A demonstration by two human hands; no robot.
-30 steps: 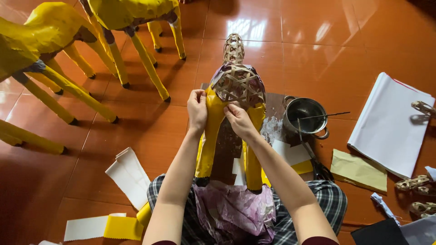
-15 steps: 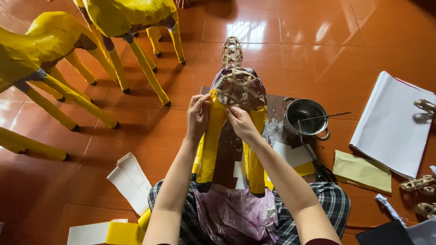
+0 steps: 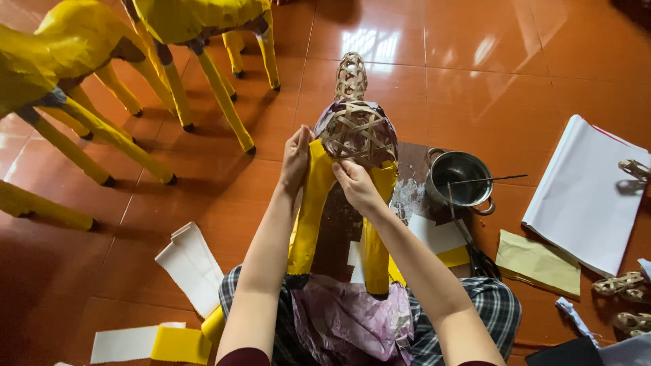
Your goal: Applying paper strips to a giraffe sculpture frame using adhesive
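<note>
— While the right hand pinches yellow paper against the woven bamboo frame, what does the left do?

— The left hand lies flat, fingers together, on the frame's left side. It rests in the lap; a metal pot stands right.

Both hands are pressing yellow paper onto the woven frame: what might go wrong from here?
1. The left hand and right hand press the yellow paper strip on the woven bamboo animal frame; thin paper may wrinkle or tear.
2. The small metal pot sits near the right elbow and may tip.
</note>
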